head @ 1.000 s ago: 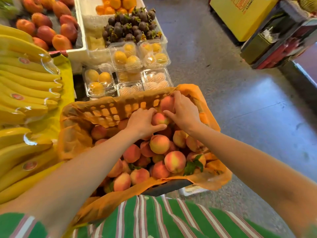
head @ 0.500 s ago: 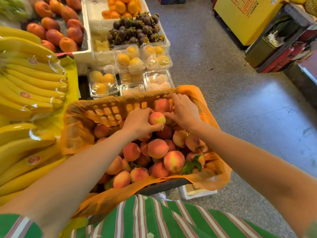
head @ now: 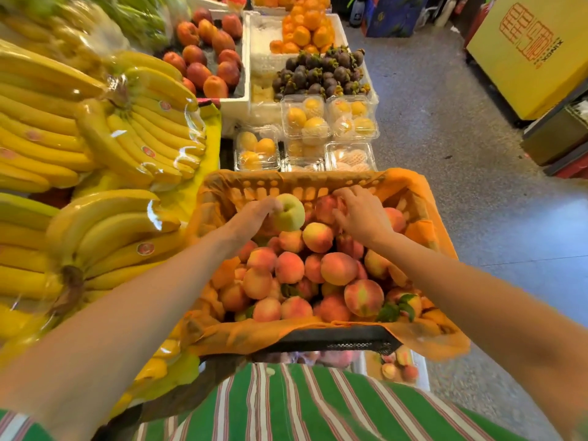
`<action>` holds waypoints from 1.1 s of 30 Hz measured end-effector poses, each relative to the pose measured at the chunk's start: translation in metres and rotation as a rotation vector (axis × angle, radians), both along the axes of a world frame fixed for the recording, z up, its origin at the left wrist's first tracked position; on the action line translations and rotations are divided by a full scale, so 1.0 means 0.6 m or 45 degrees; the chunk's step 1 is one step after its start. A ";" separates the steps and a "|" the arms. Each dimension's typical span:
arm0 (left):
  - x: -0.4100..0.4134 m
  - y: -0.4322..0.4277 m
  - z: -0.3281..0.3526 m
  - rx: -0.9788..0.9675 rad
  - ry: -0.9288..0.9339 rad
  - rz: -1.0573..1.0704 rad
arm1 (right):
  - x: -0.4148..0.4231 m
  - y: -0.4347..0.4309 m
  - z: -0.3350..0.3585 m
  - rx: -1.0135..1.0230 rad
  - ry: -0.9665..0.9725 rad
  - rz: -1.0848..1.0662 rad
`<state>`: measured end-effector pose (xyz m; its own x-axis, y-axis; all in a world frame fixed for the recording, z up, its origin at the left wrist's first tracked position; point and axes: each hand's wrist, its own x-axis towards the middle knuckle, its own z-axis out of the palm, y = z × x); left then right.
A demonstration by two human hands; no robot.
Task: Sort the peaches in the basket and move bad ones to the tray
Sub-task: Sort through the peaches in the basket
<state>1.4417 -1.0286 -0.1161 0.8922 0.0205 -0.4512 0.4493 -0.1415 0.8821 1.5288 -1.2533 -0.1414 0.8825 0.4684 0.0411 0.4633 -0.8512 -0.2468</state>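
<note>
A dark basket (head: 334, 340) lined with orange plastic (head: 429, 198) stands in front of me, heaped with pink and orange peaches (head: 339, 268). My left hand (head: 254, 214) grips a pale green peach (head: 289, 212) and holds it just above the pile at the basket's far side. My right hand (head: 359, 211) lies on the peaches at the far right of the pile, fingers curled around a reddish peach (head: 324, 208). Below the basket's near right corner, a white tray (head: 421, 370) with a few peaches shows partly.
Wrapped banana bunches (head: 105, 148) fill the stand on the left. Behind the basket are clear boxes of yellow fruit (head: 305, 122), a white box of mangosteens (head: 321, 74), oranges (head: 302, 30) and red peaches (head: 210, 58). Grey floor and a yellow carton (head: 534, 52) lie to the right.
My left hand has lifted and turned its peach, so its green side now faces me. My right hand stayed on the far peaches. The view has shifted, bringing more of the stand into sight.
</note>
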 end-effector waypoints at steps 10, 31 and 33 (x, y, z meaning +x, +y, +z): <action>-0.017 0.029 0.025 0.157 -0.037 -0.117 | -0.069 0.098 0.062 0.865 0.973 0.206; -0.060 0.188 -0.049 1.313 -0.617 -0.459 | -0.045 0.252 -0.071 -0.419 0.304 0.147; -0.060 0.192 -0.051 1.296 -0.636 -0.464 | -0.047 0.256 -0.080 -0.479 0.269 0.159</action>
<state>1.4055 -0.9136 -0.1469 0.9921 -0.1228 0.0249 -0.1236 -0.9262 0.3561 1.5008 -1.0997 -0.1895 0.7891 0.5197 -0.3275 0.5408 -0.8406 -0.0307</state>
